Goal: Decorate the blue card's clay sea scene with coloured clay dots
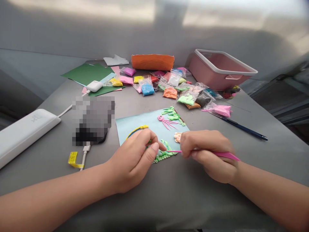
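A light blue card lies on the table with clay shapes stuck on it. They include a pink octopus, green seaweed, a peach-coloured curled piece and a yellow-and-blue arc. My left hand rests over the card's near left part, fingers curled and thumb close to them; whatever they may pinch is hidden. In my right hand is a thin pink clay modelling tool, gripped between thumb and fingers. Its tip points left, close to my left fingertips and above the seaweed.
Several small bags of coloured clay lie behind the card, before an orange block. A pink basket stands back right, a dark blue pen at right. Green paper, a white power bank and a pixelated dark object are left.
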Available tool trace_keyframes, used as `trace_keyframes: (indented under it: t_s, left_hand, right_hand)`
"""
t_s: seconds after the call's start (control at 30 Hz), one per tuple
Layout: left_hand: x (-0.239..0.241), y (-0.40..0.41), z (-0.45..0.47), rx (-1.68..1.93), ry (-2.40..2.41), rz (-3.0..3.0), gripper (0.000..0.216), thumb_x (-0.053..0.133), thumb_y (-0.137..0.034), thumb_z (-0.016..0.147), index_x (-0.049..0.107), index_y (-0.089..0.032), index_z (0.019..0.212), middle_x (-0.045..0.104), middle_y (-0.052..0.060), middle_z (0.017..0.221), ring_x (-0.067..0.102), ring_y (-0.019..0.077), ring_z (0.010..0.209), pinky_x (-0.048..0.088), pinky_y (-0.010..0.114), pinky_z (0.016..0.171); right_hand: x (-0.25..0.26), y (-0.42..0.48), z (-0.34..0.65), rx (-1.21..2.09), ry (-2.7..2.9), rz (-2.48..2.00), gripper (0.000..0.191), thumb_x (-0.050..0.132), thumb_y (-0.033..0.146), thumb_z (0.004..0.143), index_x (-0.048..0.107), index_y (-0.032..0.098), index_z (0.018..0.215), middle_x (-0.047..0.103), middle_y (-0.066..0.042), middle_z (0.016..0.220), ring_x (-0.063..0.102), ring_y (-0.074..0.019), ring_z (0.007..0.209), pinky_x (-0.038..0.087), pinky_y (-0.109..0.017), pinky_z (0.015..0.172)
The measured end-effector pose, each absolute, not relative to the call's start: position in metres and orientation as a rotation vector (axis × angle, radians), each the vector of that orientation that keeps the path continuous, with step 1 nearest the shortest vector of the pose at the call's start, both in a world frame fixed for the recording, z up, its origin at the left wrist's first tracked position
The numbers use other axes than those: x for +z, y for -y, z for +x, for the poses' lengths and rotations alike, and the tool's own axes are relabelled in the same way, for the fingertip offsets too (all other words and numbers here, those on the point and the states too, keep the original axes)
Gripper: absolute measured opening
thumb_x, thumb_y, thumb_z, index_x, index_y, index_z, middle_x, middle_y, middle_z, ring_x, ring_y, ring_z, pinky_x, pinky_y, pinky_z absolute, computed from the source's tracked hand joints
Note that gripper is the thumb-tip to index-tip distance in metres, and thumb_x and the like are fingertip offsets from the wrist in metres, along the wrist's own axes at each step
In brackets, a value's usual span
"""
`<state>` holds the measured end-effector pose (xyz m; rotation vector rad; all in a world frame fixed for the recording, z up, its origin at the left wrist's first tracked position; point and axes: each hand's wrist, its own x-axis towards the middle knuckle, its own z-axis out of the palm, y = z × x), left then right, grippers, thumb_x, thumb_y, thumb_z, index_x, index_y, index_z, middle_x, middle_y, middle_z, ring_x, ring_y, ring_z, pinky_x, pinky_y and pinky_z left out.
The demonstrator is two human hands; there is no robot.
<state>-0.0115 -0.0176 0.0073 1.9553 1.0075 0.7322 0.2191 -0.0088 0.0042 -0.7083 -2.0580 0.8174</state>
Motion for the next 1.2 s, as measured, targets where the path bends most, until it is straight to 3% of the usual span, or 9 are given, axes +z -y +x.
trace_keyframes:
  t_s: [0.13,0.3,0.4,0.53,0.7,0.87,1.2]
  left_hand:
    - [0.010,0.016,-0.013,0.811,-1.012,1.949,0.028,0.036,-0.026,0.106,0.061,-0.021,0.098,0.071,0.005,0.097,0.063,0.0181,0.093,0.048,0.035,0.087]
    - [0.007,0.012,-0.014,0.963,-1.006,1.940,0.025,0.049,-0.023,0.102,0.073,-0.022,0.109,0.060,0.004,0.091,0.061,0.0159,0.087,0.052,0.030,0.081]
    - [0.007,0.011,-0.013,0.957,-1.018,1.815,0.023,0.057,-0.023,0.099,0.071,-0.024,0.117,0.063,0.002,0.089,0.061,0.0149,0.083,0.053,0.029,0.078]
    - [0.008,0.013,-0.013,0.887,-0.919,1.538,0.035,0.069,-0.025,0.093,0.065,-0.025,0.127,0.075,0.001,0.095,0.069,0.0164,0.091,0.056,0.031,0.087]
    - [0.010,0.014,-0.012,0.787,-0.869,1.370,0.037,0.074,-0.032,0.091,0.066,-0.028,0.126,0.082,0.000,0.098,0.076,0.0187,0.096,0.059,0.033,0.093]
    - [0.011,0.013,-0.012,0.778,-0.894,1.326,0.035,0.077,-0.032,0.087,0.069,-0.024,0.120,0.083,0.002,0.092,0.078,0.0219,0.093,0.062,0.035,0.088]
    - [0.012,0.014,-0.008,0.782,-0.863,1.273,0.029,0.074,-0.028,0.089,0.068,-0.023,0.117,0.084,0.001,0.094,0.079,0.0179,0.093,0.062,0.028,0.088]
  right_hand:
    - [0.008,0.008,0.224,0.874,1.978,-0.640,0.022,0.038,0.007,0.081,0.054,0.020,0.074,0.053,0.000,0.064,0.047,-0.0135,0.058,0.041,-0.029,0.057]
    - [0.002,0.009,0.221,0.658,1.830,-0.648,0.031,0.039,0.005,0.092,0.064,0.023,0.093,0.062,-0.004,0.090,0.060,-0.0184,0.085,0.051,-0.034,0.075]
    - [0.007,0.011,0.216,0.507,1.855,-0.687,0.035,0.040,0.002,0.097,0.064,0.027,0.108,0.058,-0.001,0.079,0.057,-0.0146,0.072,0.052,-0.030,0.067]
    - [0.016,0.012,0.209,0.194,2.125,-0.690,0.035,0.057,0.001,0.092,0.063,0.024,0.118,0.058,-0.001,0.080,0.056,-0.0110,0.065,0.052,-0.024,0.058]
    - [0.010,0.011,0.209,0.172,2.205,-0.611,0.028,0.062,0.004,0.094,0.066,0.021,0.116,0.057,-0.001,0.084,0.061,-0.0096,0.069,0.055,-0.022,0.061]
    - [0.008,0.013,0.211,0.206,2.225,-0.607,0.028,0.062,0.003,0.093,0.066,0.024,0.111,0.060,-0.001,0.083,0.061,-0.0099,0.066,0.053,-0.022,0.058]
    - [0.011,0.015,0.208,0.224,2.208,-0.590,0.024,0.065,0.003,0.093,0.065,0.018,0.112,0.060,-0.003,0.090,0.062,-0.0090,0.074,0.056,-0.021,0.064]
